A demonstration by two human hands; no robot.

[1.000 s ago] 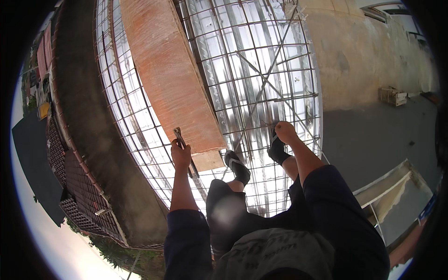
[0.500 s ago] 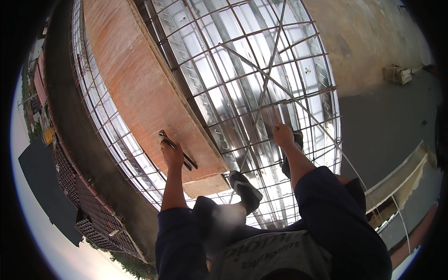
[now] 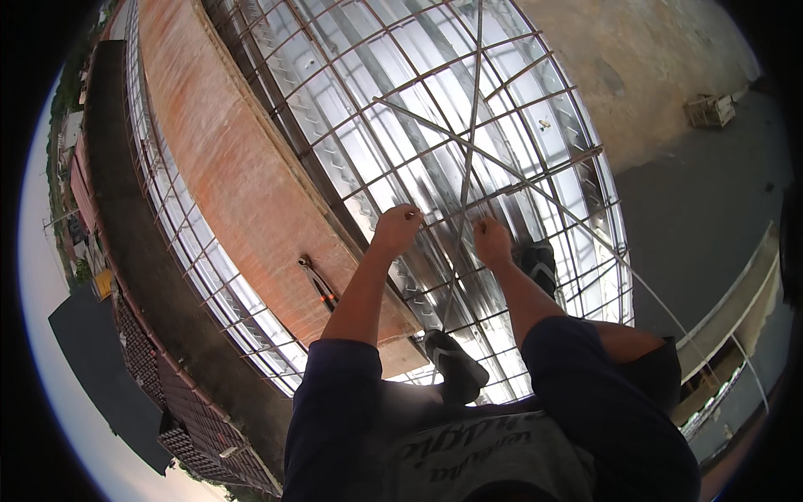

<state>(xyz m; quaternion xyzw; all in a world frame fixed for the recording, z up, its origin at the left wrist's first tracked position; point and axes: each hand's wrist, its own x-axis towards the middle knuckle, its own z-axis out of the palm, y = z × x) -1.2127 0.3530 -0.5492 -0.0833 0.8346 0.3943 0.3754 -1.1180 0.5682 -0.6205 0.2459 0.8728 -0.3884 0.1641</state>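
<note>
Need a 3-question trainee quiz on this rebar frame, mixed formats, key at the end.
1. True or false: the pliers are in the left hand.
2. Multiple choice: the pliers lie on (A) the rusty-orange board, (B) the grey concrete floor, (C) the tiled roof.
3. Fill in: both hands, left and right hand, are on the ____ laid over shiny corrugated sheet.

Key: 1 false, they lie apart from it on the board. 2 A. 3 rebar grid.
</note>
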